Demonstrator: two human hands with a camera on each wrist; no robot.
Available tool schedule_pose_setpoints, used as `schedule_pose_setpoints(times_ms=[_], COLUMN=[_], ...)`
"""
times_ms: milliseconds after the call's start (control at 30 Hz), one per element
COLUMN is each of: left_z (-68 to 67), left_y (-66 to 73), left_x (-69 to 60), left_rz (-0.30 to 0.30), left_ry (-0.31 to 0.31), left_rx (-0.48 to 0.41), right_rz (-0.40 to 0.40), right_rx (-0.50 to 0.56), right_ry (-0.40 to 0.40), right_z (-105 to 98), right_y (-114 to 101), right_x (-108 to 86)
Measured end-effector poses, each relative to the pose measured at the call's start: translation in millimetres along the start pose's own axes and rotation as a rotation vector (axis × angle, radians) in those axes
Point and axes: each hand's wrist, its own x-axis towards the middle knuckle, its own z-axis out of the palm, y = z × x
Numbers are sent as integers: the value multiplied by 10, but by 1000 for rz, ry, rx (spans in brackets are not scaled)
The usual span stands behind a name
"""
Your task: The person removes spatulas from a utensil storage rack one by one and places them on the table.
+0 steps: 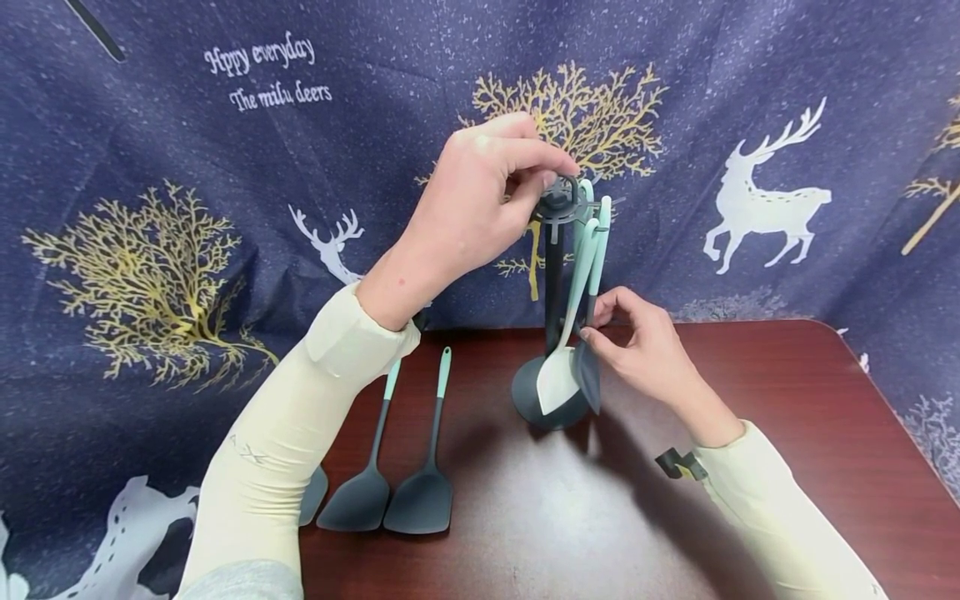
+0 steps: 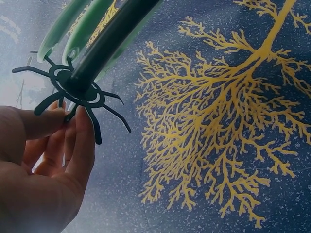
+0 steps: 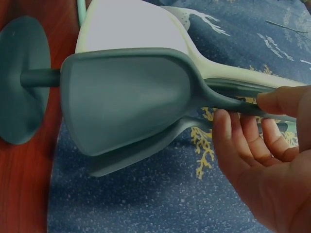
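A dark utensil stand (image 1: 552,275) with a round base and a ring of hooks (image 2: 99,99) stands on the table. My left hand (image 1: 480,192) pinches a hook at its top between thumb and fingers. A white turner (image 1: 558,383) and dark turners hang there by mint-green handles. With thumb and fingertips, my right hand (image 1: 648,346) pinches the shaft of a dark turner (image 3: 131,97). Behind that one hangs another dark turner (image 3: 141,153), its blade partly covered in the right wrist view.
On the brown table (image 1: 510,542), left of the stand, lie two dark turners, one (image 1: 358,502) beside the other (image 1: 422,502). A third blade (image 1: 311,497) is mostly hidden by my left sleeve. A blue patterned cloth (image 1: 375,167) hangs behind the table.
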Motion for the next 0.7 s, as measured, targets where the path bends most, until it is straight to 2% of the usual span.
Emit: schedule_pose_setpoints(times_ms=[133, 433, 700], left_z=[9, 14, 14], left_y=[-11, -22, -14], left_x=[-4, -7, 2], left_rz=[25, 42, 36], left_ry=[17, 26, 19], left_rx=[-3, -5, 9], right_rz=[25, 67, 57], right_rx=[48, 180, 175], right_ry=[-17, -52, -70], right_z=[-11, -24, -41], right_y=[-4, -10, -30], right_x=[-6, -8, 4])
